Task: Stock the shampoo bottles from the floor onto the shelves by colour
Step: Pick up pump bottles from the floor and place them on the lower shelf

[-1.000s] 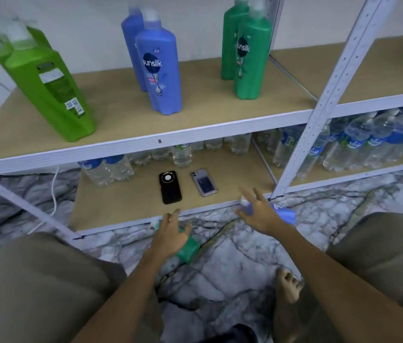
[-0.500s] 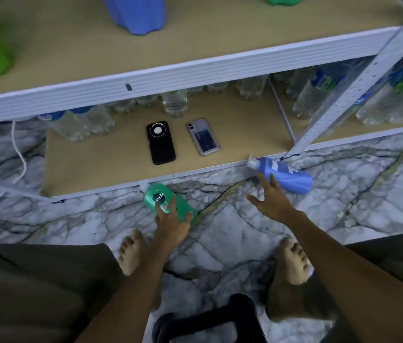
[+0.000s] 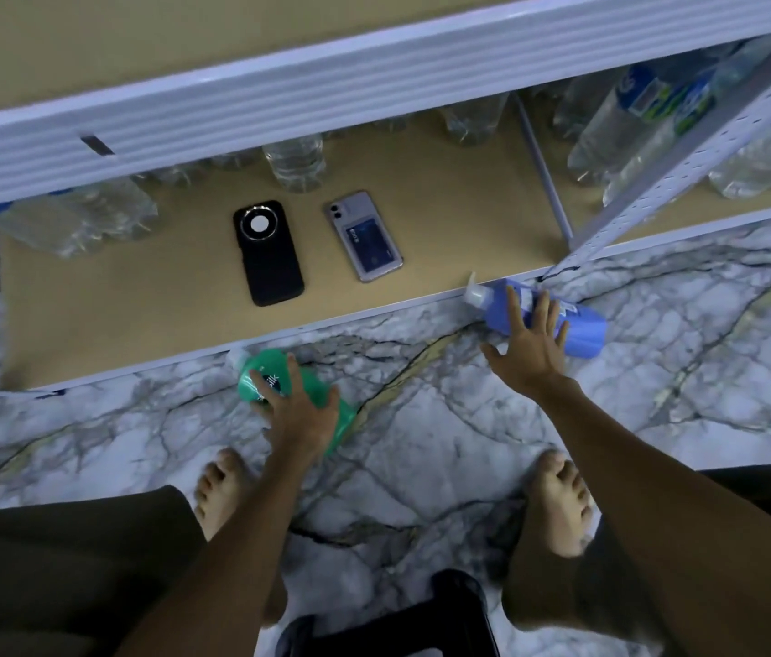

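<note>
Left hand grips green bottle; right hand spreads over blue bottle.

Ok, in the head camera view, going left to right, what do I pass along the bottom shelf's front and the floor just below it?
Black phone → green shampoo bottle under the left hand → purple-cased phone → right hand, fingers spread over the blue shampoo bottle.
</note>
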